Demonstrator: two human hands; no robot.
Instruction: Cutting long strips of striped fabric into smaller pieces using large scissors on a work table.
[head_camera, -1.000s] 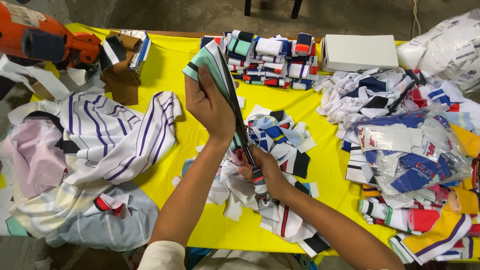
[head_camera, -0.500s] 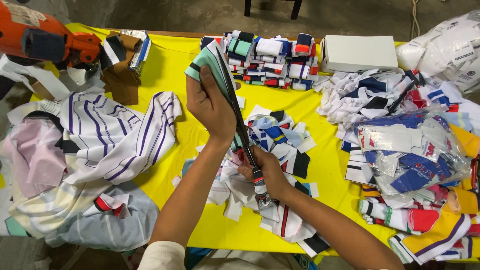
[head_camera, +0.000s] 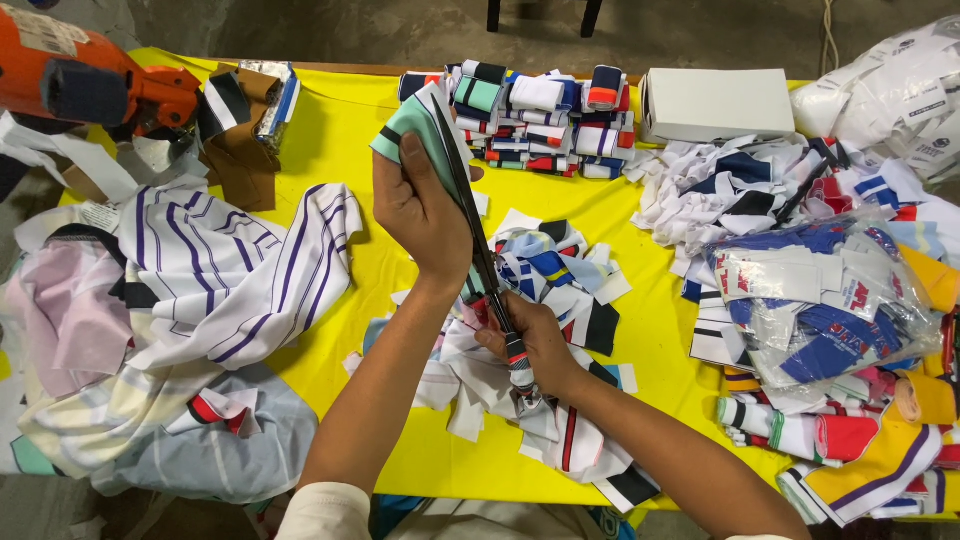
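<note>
Over the yellow table (head_camera: 330, 140), the left hand (head_camera: 420, 215) pinches a mint fabric strip (head_camera: 415, 125); the right hand (head_camera: 540, 345) grips its lower end.

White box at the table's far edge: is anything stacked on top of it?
No, the white box has a bare top, and the folded cloth stack sits beside it on the yellow table.
</note>
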